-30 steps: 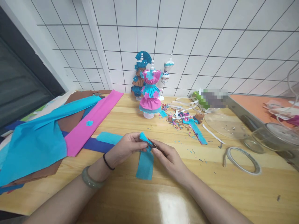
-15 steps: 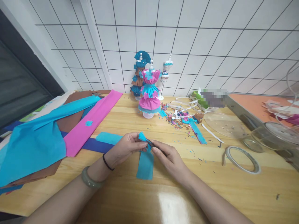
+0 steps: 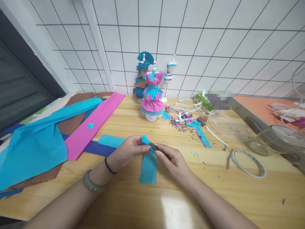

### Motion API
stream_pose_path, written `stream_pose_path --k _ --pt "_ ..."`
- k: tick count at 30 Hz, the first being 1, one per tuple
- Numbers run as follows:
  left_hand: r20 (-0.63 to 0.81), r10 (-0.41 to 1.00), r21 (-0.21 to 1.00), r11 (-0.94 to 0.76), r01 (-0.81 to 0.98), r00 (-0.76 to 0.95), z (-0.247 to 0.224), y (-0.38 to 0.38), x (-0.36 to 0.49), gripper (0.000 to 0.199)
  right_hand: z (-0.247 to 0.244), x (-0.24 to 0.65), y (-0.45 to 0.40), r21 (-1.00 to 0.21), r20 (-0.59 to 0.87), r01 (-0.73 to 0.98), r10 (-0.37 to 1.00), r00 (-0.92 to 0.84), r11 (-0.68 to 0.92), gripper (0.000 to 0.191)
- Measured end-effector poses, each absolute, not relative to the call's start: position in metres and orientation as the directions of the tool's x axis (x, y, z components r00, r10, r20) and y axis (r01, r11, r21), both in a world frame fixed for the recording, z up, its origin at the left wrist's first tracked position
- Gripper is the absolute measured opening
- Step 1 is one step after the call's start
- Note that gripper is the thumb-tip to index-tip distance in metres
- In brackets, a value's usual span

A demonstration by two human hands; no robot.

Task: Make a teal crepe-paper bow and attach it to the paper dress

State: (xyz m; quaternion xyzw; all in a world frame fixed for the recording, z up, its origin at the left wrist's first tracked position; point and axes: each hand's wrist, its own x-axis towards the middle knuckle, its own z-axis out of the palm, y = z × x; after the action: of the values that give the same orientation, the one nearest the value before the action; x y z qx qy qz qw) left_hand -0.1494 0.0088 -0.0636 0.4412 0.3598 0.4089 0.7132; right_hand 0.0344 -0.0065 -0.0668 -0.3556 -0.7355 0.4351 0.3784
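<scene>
Pinched between the thumb and fingers of my left hand (image 3: 134, 145) is a strip of turquoise crepe paper (image 3: 148, 170). Its folded upper end sticks up past the fingertips, and its lower part hangs down in front of the table. My right hand (image 3: 170, 159) is closed around slim dark scissors (image 3: 156, 148), whose tips meet the paper right beside my left fingertips. The handles are mostly hidden in the hand. Behind both hands stands a small dress form (image 3: 153, 92) in pink and turquoise ruffled paper with paper flowers.
Crepe paper sheets (image 3: 35, 149) and a pink strip (image 3: 95, 127) bearing a turquoise flower (image 3: 90, 126) lie left. Two more dress forms (image 3: 144, 73) stand behind. Paper scraps (image 3: 182, 122), a roll of tape (image 3: 247, 163) and a clear round container (image 3: 281, 138) are at right.
The scissors have shifted slightly at the paper, and more of their dark blades shows between my hands. Both hands stay in nearly the same place.
</scene>
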Motion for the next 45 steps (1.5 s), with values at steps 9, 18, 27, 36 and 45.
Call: stream_pose_path --k 9,18,27,36,45 --pt "-0.165 0.899 0.927 0.282 -0.247 0.405 -0.066 0.009 -0.151 0.019 -0.066 0.033 -0.006 -0.923 0.231 0.181 0.864 -0.447 0.34 0.031" --pt "-0.198 0.874 0.92 0.322 -0.223 0.444 -0.061 0.008 -0.151 0.021 -0.075 0.036 0.003 -1.0 -0.001 0.023 0.959 -0.283 0.006 0.045" --pt "-0.215 0.81 0.96 0.279 -0.036 0.545 -0.062 0.004 -0.148 0.021 -0.069 0.029 -0.005 -0.99 -0.076 0.138 0.929 -0.362 -0.027 0.049" --pt "-0.162 0.84 0.983 0.094 0.156 0.518 -0.068 0.003 -0.146 0.021 -0.072 0.03 -0.001 -0.996 -0.031 0.093 0.975 -0.221 -0.011 0.037" --pt "-0.125 0.841 0.988 0.06 0.139 0.526 -0.068 0.001 -0.143 0.02 -0.07 0.03 -0.001 -0.994 -0.012 0.111 0.974 -0.225 0.013 0.029"
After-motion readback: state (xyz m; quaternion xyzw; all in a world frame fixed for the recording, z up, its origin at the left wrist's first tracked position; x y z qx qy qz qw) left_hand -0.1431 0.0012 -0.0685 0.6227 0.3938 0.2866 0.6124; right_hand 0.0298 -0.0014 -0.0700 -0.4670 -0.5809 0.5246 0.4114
